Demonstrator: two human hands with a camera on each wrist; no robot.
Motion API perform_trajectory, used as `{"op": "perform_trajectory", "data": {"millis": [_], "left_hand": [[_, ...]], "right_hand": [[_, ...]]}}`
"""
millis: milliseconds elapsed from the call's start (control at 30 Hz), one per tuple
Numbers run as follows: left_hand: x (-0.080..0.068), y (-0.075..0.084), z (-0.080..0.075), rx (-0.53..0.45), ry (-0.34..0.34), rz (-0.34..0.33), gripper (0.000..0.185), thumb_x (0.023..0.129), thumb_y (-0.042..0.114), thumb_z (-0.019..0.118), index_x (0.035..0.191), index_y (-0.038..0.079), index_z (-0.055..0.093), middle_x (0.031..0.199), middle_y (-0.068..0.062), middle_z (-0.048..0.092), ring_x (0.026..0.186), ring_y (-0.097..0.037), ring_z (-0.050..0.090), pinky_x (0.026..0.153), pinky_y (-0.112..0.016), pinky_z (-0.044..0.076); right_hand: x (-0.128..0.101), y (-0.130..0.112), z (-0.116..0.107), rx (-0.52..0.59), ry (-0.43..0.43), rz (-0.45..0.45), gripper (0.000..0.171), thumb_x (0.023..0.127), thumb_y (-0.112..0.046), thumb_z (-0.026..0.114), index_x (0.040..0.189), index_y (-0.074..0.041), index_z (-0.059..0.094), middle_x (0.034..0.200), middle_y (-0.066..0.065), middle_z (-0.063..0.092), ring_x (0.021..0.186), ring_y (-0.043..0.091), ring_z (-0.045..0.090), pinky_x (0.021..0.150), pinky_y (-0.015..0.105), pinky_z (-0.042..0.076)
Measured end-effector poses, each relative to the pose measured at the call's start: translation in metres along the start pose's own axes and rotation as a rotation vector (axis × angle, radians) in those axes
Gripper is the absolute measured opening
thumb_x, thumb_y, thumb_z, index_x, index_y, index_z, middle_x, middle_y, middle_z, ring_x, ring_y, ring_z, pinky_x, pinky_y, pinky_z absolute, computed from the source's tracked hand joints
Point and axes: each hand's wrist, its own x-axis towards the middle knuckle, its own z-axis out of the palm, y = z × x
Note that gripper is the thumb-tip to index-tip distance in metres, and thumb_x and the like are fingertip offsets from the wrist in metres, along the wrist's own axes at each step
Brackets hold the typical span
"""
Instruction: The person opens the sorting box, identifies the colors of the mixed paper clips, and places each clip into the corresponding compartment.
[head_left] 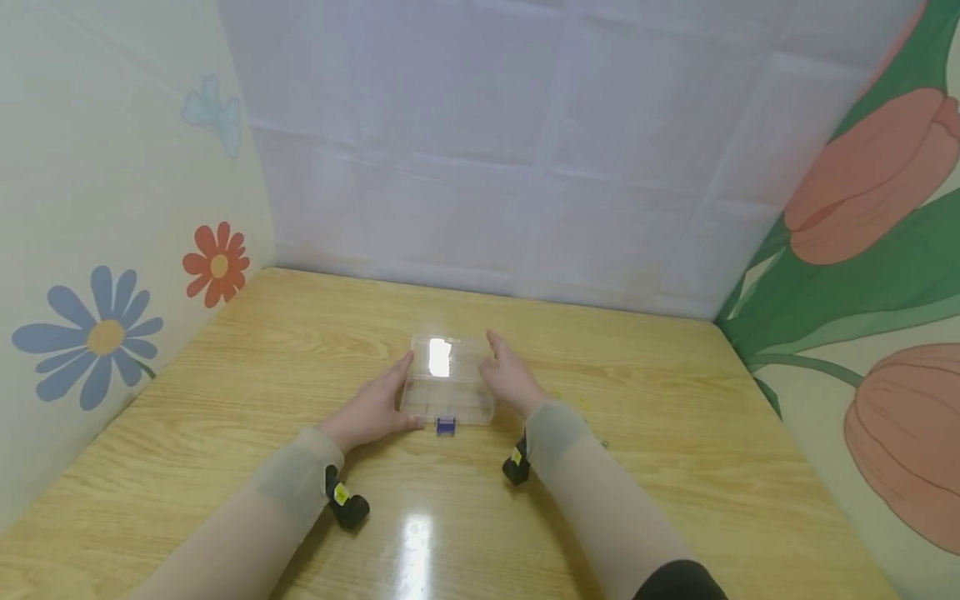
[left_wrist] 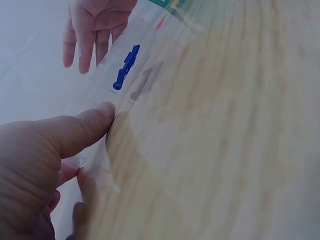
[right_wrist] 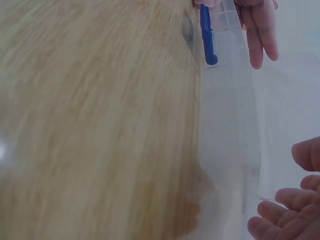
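Observation:
A clear plastic box [head_left: 452, 398] rests on the wooden table, its blue latch [head_left: 446, 427] facing me. My left hand [head_left: 371, 414] grips the box's left end, the thumb [left_wrist: 92, 125] at the front corner and the fingers along the side. At the opposite end is my right hand [head_left: 512, 377], its index finger pointing forward past the box's edge. In the right wrist view, the right fingers [right_wrist: 287, 215] are spread loosely beside the box wall, holding nothing. Light glares off the upper part of the box in the head view.
Small yellow pieces [head_left: 583, 403] lie on the table [head_left: 675, 500] beyond my right forearm, partly hidden by it. Something green [left_wrist: 172, 4] shows at the top of the left wrist view. A white cloth [head_left: 487, 167] hangs behind the table, with flower-printed panels at both sides.

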Motion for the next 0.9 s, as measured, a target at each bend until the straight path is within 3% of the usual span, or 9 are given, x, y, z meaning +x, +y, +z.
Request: {"op": "perform_trajectory", "data": {"millis": [100,200,367,500,667,900], "left_hand": [[0.0,0.0,0.0,0.004,0.0,-0.007,0.115,0.074,0.038,0.082,0.155,0.006,0.007,0.157,-0.019,0.018,0.141,-0.04,0.022,0.115,-0.052,0.017],[0.001,0.0,0.001,0.016,-0.004,-0.009,0.112,0.075,0.038,0.082,0.154,0.004,0.01,0.156,-0.021,0.021,0.14,-0.041,0.023,0.114,-0.053,0.019],[0.001,0.0,0.001,0.033,-0.018,-0.009,0.108,0.077,0.039,0.08,0.153,0.003,0.014,0.156,-0.019,0.021,0.14,-0.041,0.023,0.114,-0.054,0.019],[0.0,0.001,0.0,0.057,-0.025,0.005,0.104,0.078,0.04,0.079,0.152,0.001,0.017,0.158,-0.016,0.017,0.141,-0.041,0.021,0.114,-0.054,0.018],[0.0,0.003,-0.001,0.083,-0.031,0.017,0.099,0.079,0.039,0.079,0.15,-0.002,0.024,0.158,-0.016,0.016,0.141,-0.041,0.022,0.114,-0.054,0.02],[0.0,0.003,-0.002,0.08,-0.036,0.036,0.098,0.078,0.041,0.079,0.149,-0.003,0.028,0.157,-0.017,0.02,0.139,-0.044,0.025,0.112,-0.057,0.021]], "right_hand": [[-0.001,0.003,-0.001,-0.02,-0.038,0.007,0.068,0.099,-0.025,0.05,0.155,-0.013,0.013,0.159,0.008,0.018,0.143,0.029,0.022,0.116,0.047,0.017],[-0.004,0.007,-0.002,-0.125,-0.097,-0.008,0.074,0.096,-0.036,0.056,0.154,-0.01,0.018,0.158,0.011,0.022,0.142,0.031,0.026,0.116,0.047,0.019],[-0.013,0.011,-0.003,-0.439,-0.208,-0.089,0.09,0.085,-0.057,0.063,0.151,-0.007,0.027,0.158,0.01,0.019,0.144,0.028,0.019,0.117,0.044,0.015],[-0.02,0.012,-0.002,-0.598,-0.22,-0.118,0.097,0.08,-0.065,0.063,0.151,-0.009,0.029,0.159,0.007,0.017,0.145,0.027,0.018,0.117,0.043,0.013],[-0.023,0.014,0.001,-0.659,-0.18,-0.122,0.09,0.082,-0.064,0.061,0.15,-0.012,0.034,0.157,0.007,0.024,0.144,0.027,0.022,0.117,0.043,0.014],[-0.025,0.016,0.002,-0.644,-0.163,-0.104,0.084,0.083,-0.06,0.063,0.149,-0.014,0.037,0.156,0.006,0.027,0.144,0.027,0.023,0.117,0.043,0.014]]}}
